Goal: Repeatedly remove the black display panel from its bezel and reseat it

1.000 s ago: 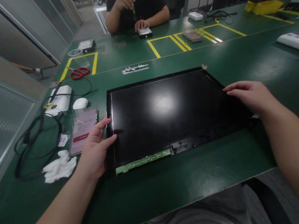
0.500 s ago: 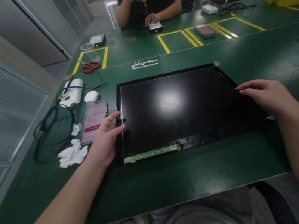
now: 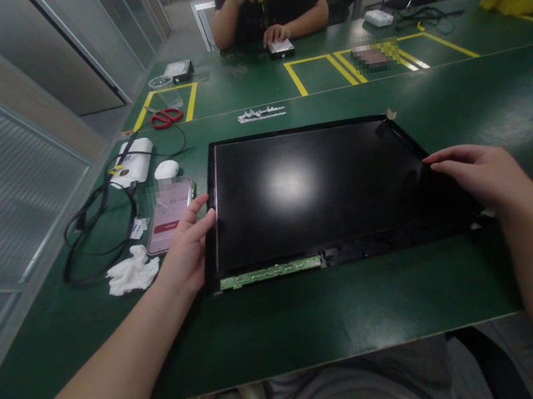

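Since last frame our L hand (image 3: 182, 257) has slid its thumb back to the rim of the flat, glossy black screen panel (image 3: 346, 193) btwn hands. L fingers parted, hold unclear; R hand (image 3: 488, 174) pinches R rim. Prob. stiff, slick, fragile: grip sides.

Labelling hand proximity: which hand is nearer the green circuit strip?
Left. The left hand is at the left edge of the dark panel, near the green strip; the right hand is farther away, at the panel's right edge.
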The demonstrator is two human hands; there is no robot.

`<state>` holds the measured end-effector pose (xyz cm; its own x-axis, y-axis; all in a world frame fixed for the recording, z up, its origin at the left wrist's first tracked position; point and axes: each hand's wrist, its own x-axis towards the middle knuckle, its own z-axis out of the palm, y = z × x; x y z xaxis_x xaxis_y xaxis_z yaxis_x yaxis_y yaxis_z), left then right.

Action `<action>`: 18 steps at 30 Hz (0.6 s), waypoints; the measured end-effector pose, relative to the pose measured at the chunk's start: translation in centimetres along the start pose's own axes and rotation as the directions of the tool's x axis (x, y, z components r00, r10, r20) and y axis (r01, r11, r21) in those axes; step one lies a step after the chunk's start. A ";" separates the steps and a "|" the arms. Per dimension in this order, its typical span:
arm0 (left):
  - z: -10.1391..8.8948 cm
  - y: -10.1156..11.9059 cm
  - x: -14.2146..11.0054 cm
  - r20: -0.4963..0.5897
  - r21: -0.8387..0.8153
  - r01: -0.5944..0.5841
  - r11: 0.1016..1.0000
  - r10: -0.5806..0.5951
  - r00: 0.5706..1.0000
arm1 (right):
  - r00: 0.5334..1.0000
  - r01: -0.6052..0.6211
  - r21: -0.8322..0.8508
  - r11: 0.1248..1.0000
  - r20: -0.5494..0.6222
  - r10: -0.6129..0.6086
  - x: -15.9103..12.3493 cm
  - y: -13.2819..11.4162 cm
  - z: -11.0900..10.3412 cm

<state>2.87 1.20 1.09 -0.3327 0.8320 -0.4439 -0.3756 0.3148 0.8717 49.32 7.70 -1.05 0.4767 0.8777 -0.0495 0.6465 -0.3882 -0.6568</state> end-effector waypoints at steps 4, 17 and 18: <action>0.1 -0.1 0.3 -0.005 -0.020 -0.008 1.000 0.008 1.000 | 1.000 -0.017 -0.011 1.000 0.011 0.017 0.1 0.0 0.0; -1.1 -1.1 0.7 0.077 -0.102 0.005 0.995 0.002 0.997 | 1.000 0.019 -0.011 1.000 -0.011 -0.019 -0.3 -0.5 -0.1; -1.2 -1.1 0.7 0.088 -0.110 -0.003 0.994 0.012 0.996 | 1.000 0.014 -0.005 1.000 -0.011 -0.014 -0.3 -0.6 -0.1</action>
<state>2.00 0.85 -0.47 -0.2601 0.8727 -0.4132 -0.4673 0.2606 0.8448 48.87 7.63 -0.55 0.4742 0.8799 -0.0317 0.6563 -0.3773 -0.6534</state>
